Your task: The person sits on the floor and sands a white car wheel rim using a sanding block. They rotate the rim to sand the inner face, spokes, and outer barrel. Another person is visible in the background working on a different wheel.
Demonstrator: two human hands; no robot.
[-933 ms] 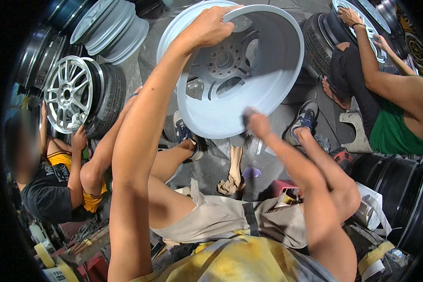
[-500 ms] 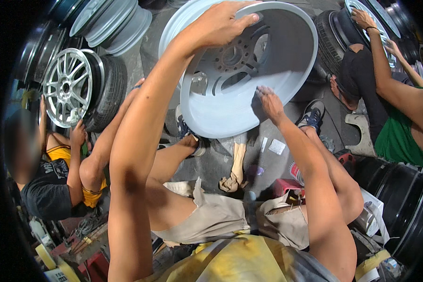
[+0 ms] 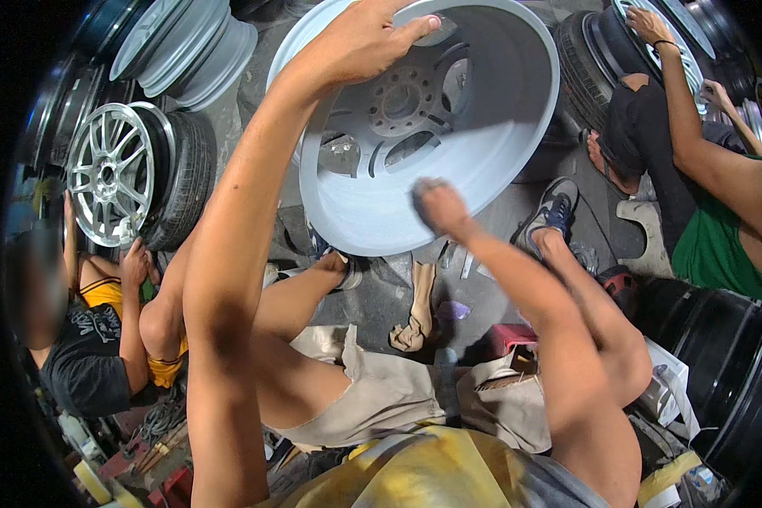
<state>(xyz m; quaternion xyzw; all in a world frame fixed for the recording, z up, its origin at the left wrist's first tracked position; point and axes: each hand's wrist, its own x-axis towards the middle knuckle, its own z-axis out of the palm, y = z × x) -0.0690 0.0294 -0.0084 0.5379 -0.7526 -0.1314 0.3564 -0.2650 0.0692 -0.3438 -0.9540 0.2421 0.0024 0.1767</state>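
A large grey wheel rim is tilted in front of me, its hollow inner barrel facing me and its spokes and hub at the bottom of the hollow. My left hand is closed over the rim's upper edge, thumb lying along the lip. Against the pale lower inside of the barrel, my right hand holds a dark piece of sandpaper. That hand is blurred by motion, and its fingers are partly hidden.
At left, a person in a black shirt works on a silver spoked wheel beside a tyre. At right, a person in green handles another wheel. A crumpled tan cloth and a red box lie on the floor. Black rims stand lower right.
My right hand has swept left and slightly down along the inside of the barrel with the sandpaper. My left hand and the rim have shifted a little left in view.
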